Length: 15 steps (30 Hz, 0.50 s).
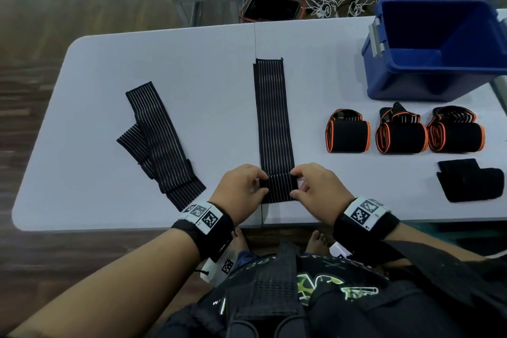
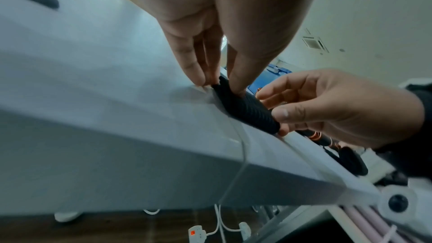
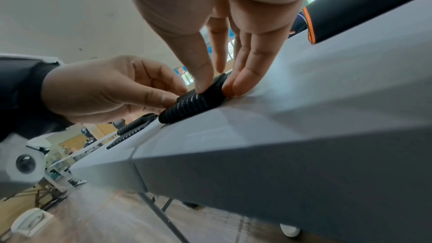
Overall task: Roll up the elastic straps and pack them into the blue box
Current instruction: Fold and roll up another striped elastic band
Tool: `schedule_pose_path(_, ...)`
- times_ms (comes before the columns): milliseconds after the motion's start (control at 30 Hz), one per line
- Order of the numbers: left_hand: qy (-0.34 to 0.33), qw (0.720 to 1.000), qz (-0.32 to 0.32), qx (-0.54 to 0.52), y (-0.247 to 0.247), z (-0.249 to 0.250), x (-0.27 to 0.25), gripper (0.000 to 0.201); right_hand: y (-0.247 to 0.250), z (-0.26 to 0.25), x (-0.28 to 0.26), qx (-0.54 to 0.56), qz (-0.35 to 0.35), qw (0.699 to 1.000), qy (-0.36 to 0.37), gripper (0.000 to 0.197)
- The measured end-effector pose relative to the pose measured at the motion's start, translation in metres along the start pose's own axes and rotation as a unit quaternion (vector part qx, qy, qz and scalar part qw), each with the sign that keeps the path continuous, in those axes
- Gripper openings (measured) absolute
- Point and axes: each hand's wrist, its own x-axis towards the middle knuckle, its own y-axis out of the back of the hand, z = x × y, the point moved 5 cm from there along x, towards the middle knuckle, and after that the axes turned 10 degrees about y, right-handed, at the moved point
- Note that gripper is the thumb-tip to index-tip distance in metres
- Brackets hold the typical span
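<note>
**Soft strap, first turn of the roll pinched at both edges**

The striped elastic strap [image 1: 274, 129] lies flat down the middle of the white table [image 1: 164, 63], running from the near edge toward the far side, its near end folded over into a small starting roll [image 1: 278, 186]. It looks light, limp and stretchy, so it should curl easily but spring loose or skew if one edge leads; the best hold is at the roll's two side edges, with even pressure.

The left hand [image 1: 241, 186] pinches the roll's left edge between thumb and fingertips [image 2: 198, 78]; the right hand [image 1: 318, 186] pinches the right edge the same way, thumb on top. How tight the first turn is I cannot quite tell from the wrist views.

A second striped strap [image 1: 159, 143] lies loosely folded to the left. To the right sit three orange-edged rolls [image 1: 402, 137], already wound, and a black folded strap [image 1: 472, 181] nearer. The blue box [image 1: 411, 82] stands at the far right, apparently empty.
</note>
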Motion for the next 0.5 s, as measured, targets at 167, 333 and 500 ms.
schedule_pose_path(167,-0.109,0.987,-0.008,0.115,-0.007,0.002,-0.008,0.043,-0.004,-0.008,-0.006,-0.086,-0.03,0.993,0.075,0.049)
schedule_pose_path(333,-0.13,0.977,-0.034,0.167,-0.007,0.002,-0.014,0.06,-0.005,-0.01,-0.009,-0.129,-0.034,0.987,0.088,0.052)
schedule_pose_path(500,-0.127,0.989,-0.002,0.077,-0.005,0.013,-0.015,0.048,-0.005,-0.008,-0.007,-0.099,-0.028,0.992,0.079,0.042)
